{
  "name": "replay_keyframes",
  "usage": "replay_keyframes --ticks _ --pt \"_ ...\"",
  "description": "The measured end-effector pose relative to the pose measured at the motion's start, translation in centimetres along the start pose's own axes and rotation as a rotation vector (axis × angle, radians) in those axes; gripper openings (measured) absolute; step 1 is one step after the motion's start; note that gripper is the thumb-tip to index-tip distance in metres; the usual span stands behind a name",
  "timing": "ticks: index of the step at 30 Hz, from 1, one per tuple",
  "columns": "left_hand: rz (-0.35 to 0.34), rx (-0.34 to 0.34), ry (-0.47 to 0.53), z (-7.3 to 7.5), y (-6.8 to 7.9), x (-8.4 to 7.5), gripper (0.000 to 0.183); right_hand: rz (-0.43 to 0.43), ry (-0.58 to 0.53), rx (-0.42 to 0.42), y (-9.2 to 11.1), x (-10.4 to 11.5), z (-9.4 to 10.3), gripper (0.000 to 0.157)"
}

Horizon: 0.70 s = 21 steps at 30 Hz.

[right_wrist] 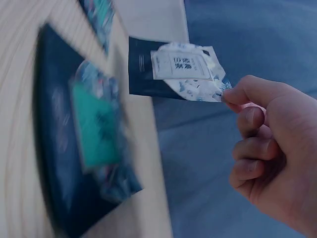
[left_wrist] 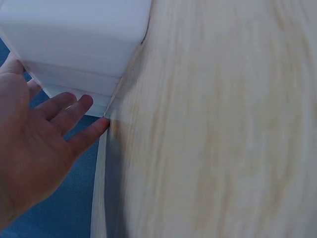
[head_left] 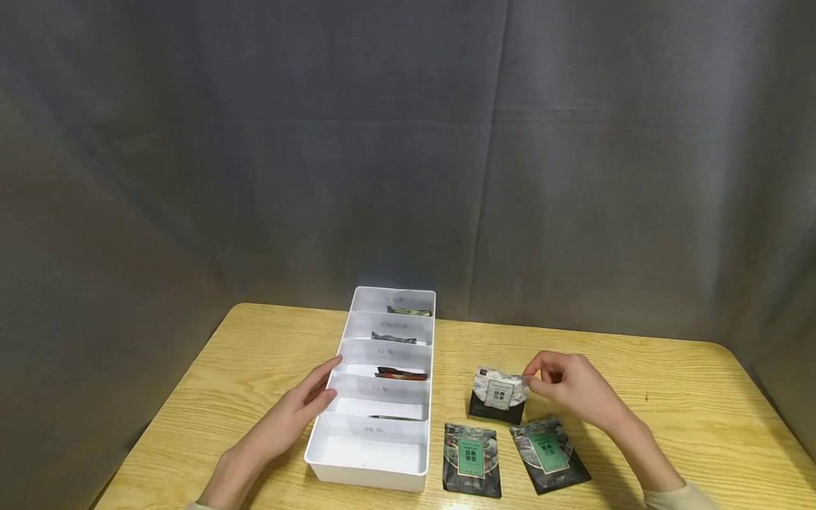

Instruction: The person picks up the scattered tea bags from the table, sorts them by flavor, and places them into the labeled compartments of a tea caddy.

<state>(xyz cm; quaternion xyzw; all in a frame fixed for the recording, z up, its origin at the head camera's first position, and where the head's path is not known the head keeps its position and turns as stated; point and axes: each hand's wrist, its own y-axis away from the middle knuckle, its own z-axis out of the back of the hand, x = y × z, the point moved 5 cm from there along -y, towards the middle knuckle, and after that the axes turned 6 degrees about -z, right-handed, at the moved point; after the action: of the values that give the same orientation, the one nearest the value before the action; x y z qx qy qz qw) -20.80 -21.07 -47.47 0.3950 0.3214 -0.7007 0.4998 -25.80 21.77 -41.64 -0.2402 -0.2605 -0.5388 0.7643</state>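
A white divided storage box (head_left: 372,476) stands on the table, with labels on its compartment walls. My left hand (head_left: 290,418) rests against its left side, fingers fairly straight, and the left wrist view shows the fingers (left_wrist: 72,111) along the wall. Between thumb and forefinger, my right hand (head_left: 574,386) pinches the top corner of a black-and-white tea packet (head_left: 499,397), held up right of the box. Two black tea packets with green labels lie in front of it, a left one (head_left: 472,460) and a right one (head_left: 550,455).
Inside the box lie a green packet (head_left: 409,311), a dark packet (head_left: 393,338), red-and-dark packets (head_left: 401,374) and a thin dark packet edge (head_left: 395,418). The frontmost compartment shows its bare floor. A grey curtain (head_left: 408,156) hangs behind the wooden table (head_left: 669,397).
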Motion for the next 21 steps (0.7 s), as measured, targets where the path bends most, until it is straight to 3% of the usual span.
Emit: replay_keyframes --ticks 7,21 --pt "0.002 0.0 -0.007 0.1 0.0 -0.1 0.054 0.113 -0.002 -0.109 1.0 4.2 0.6 0.021" --pt "-0.005 0.007 -0.001 0.1 0.0 0.0 0.054 0.344 -0.033 -0.218 1.4 11.5 0.0 0.025"
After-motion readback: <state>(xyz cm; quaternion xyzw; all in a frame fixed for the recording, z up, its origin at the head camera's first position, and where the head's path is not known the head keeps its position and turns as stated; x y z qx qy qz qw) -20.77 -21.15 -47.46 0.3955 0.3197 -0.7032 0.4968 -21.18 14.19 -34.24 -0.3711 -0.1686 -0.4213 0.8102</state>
